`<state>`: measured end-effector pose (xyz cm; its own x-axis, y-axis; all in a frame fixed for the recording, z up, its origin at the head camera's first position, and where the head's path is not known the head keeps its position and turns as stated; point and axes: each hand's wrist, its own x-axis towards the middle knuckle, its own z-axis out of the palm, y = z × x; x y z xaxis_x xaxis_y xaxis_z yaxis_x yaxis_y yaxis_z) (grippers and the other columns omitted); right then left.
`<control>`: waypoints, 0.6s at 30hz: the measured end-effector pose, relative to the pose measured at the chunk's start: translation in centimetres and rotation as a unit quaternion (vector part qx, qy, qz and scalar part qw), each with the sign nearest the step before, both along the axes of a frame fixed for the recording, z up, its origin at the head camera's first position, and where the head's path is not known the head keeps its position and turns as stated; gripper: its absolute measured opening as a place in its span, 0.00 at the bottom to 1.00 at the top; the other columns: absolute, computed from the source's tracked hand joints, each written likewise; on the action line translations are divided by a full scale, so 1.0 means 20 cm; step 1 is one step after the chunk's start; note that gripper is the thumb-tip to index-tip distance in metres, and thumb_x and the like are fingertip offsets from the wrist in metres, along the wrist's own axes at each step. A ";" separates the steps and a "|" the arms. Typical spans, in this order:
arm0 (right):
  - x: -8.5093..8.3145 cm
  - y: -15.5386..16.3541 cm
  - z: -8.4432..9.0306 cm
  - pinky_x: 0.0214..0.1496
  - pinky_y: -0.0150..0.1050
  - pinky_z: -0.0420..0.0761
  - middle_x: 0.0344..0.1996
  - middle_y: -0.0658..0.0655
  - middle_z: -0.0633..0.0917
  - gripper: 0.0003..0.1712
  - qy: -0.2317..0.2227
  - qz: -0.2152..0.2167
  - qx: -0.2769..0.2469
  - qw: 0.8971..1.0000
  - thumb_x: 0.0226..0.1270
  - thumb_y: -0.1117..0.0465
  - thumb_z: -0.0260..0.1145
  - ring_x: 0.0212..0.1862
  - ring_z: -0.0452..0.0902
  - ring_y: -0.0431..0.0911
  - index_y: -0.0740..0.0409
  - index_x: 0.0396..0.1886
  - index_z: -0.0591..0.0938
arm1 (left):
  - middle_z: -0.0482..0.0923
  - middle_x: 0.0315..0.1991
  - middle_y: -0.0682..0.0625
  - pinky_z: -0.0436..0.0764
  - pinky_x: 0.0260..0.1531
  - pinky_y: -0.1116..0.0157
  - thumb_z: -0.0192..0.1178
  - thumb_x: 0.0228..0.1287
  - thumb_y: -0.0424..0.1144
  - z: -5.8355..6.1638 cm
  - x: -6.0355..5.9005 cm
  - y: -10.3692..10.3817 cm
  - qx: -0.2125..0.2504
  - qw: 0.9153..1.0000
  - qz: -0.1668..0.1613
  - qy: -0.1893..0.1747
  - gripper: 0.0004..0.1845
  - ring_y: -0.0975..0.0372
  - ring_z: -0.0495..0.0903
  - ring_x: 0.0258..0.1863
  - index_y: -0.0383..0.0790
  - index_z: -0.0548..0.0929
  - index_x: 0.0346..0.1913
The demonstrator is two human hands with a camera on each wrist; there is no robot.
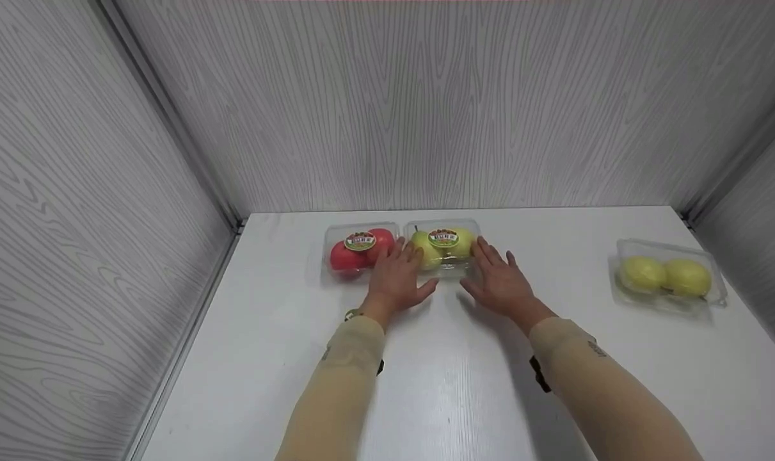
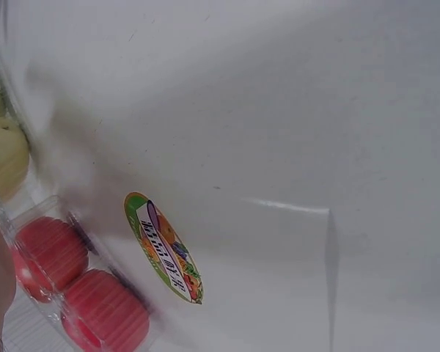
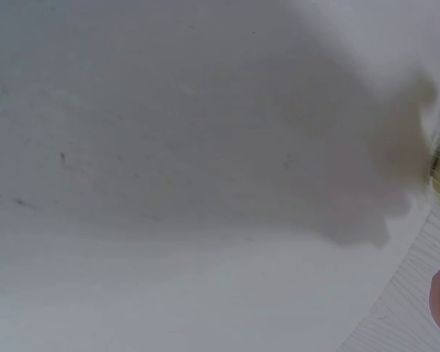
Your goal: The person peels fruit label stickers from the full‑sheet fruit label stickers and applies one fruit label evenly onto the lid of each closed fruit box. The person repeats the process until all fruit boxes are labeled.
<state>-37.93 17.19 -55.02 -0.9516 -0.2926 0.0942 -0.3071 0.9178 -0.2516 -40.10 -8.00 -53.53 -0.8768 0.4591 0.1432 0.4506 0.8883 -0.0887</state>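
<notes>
Both hands flank the pear box, its sticker unreadable.

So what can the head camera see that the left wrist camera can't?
Only the head view shows both hands, the left hand and right hand, flanking the box of green apples, plus a box of yellow fruit far right. Only the left wrist view shows the label close up. Both show the box of red apples on the white table.

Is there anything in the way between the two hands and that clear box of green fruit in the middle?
Nothing visible: the left hand and right hand flank the box of green fruit, fingers at its sides.
</notes>
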 end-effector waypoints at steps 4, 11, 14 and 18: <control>0.01 0.00 0.01 0.82 0.64 0.45 0.86 0.62 0.49 0.50 -0.005 -0.001 -0.009 1.000 0.81 0.39 0.56 0.84 0.49 0.61 0.63 0.87 0.49 | 0.63 0.81 0.44 0.53 0.79 0.46 0.45 0.75 0.72 0.00 0.00 0.00 -0.004 1.000 0.003 -0.006 0.45 0.49 0.56 0.83 0.42 0.69 0.80; 0.02 -0.01 0.05 0.82 0.65 0.46 0.86 0.62 0.49 0.51 -0.013 0.000 -0.007 1.000 0.81 0.38 0.57 0.84 0.48 0.62 0.62 0.87 0.50 | 0.60 0.83 0.44 0.52 0.80 0.46 0.45 0.75 0.73 0.03 0.03 0.00 -0.003 1.000 0.012 -0.016 0.46 0.49 0.53 0.84 0.42 0.66 0.82; 0.02 -0.01 0.06 0.81 0.66 0.45 0.86 0.62 0.47 0.52 -0.025 -0.001 -0.004 1.000 0.81 0.38 0.57 0.84 0.46 0.62 0.62 0.87 0.48 | 0.57 0.84 0.45 0.50 0.80 0.46 0.45 0.75 0.73 0.03 0.03 0.01 -0.010 0.999 0.022 -0.032 0.47 0.49 0.49 0.85 0.42 0.64 0.83; 0.02 -0.01 0.06 0.81 0.67 0.46 0.86 0.64 0.45 0.54 -0.029 -0.008 -0.001 1.000 0.80 0.37 0.57 0.85 0.44 0.62 0.63 0.87 0.45 | 0.53 0.85 0.44 0.50 0.81 0.46 0.44 0.74 0.74 0.04 0.04 0.02 -0.021 0.998 0.029 -0.044 0.49 0.49 0.46 0.85 0.43 0.59 0.85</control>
